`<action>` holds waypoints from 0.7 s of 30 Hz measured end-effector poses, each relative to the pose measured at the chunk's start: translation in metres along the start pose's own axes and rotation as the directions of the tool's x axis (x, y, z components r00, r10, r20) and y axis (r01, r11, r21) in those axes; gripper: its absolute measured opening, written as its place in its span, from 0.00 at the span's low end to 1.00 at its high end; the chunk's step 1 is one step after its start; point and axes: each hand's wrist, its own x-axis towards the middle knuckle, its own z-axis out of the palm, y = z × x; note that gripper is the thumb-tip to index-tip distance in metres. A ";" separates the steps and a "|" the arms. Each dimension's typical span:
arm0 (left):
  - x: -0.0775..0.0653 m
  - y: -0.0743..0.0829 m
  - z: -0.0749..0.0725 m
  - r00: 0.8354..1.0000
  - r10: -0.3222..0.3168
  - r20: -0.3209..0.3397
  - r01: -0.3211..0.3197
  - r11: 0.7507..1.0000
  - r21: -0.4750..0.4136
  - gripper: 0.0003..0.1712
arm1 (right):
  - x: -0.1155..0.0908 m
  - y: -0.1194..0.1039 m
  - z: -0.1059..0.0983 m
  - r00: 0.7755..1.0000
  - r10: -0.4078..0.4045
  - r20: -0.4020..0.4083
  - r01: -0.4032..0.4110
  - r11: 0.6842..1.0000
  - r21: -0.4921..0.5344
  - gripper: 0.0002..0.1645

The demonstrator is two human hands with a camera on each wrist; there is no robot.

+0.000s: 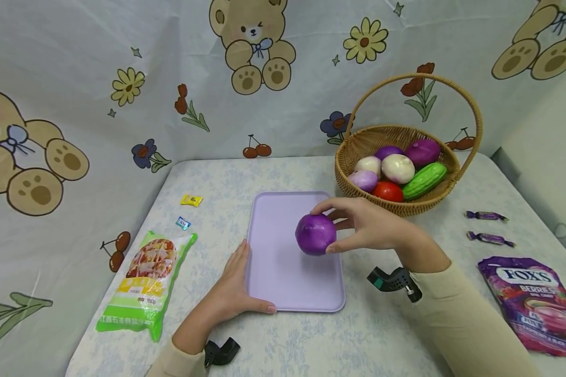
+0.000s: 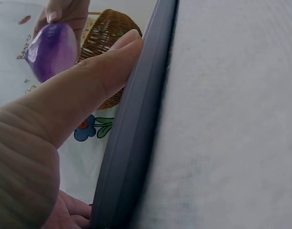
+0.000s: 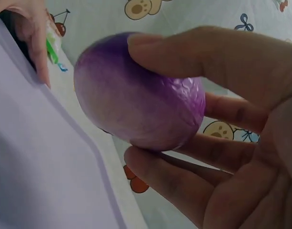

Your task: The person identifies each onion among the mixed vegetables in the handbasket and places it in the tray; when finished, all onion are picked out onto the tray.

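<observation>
My right hand (image 1: 365, 222) grips a purple onion (image 1: 315, 234) between thumb and fingertips, over the right part of a lilac tray (image 1: 275, 283). In the right wrist view the onion (image 3: 131, 95) shows dark purple fading to a paler, pinkish side, with the thumb on top and fingers beneath. My left hand (image 1: 233, 288) rests at the near left corner of the tray, fingers straight along its left side and thumb stretched along the near edge. Seen from the left wrist, the thumb (image 2: 88, 78) lies against the tray's rim (image 2: 136, 124).
Behind the right hand stands a wicker basket (image 1: 341, 167) holding a tomato (image 1: 388, 191), a cucumber (image 1: 424, 180) and several white and purple vegetables. A green food bag (image 1: 143, 288) and small candies (image 1: 191, 200) lie left. Wrapped candies (image 1: 490, 239) and a purple Foxs bag (image 1: 535, 306) lie right.
</observation>
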 end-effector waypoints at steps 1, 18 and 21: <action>0.000 0.000 0.000 1.000 0.001 0.002 -0.001 1.000 0.000 0.95 | -0.001 0.004 0.001 1.000 -0.006 0.030 0.005 1.000 0.023 0.38; 0.001 -0.003 0.001 1.000 0.016 0.009 -0.016 1.000 -0.006 0.95 | -0.008 0.043 0.019 0.967 0.019 0.252 -0.066 0.982 0.177 0.41; 0.001 -0.003 0.001 1.000 0.021 0.008 -0.021 1.000 -0.003 0.95 | -0.008 0.045 0.023 0.956 0.017 0.292 -0.067 0.985 0.162 0.40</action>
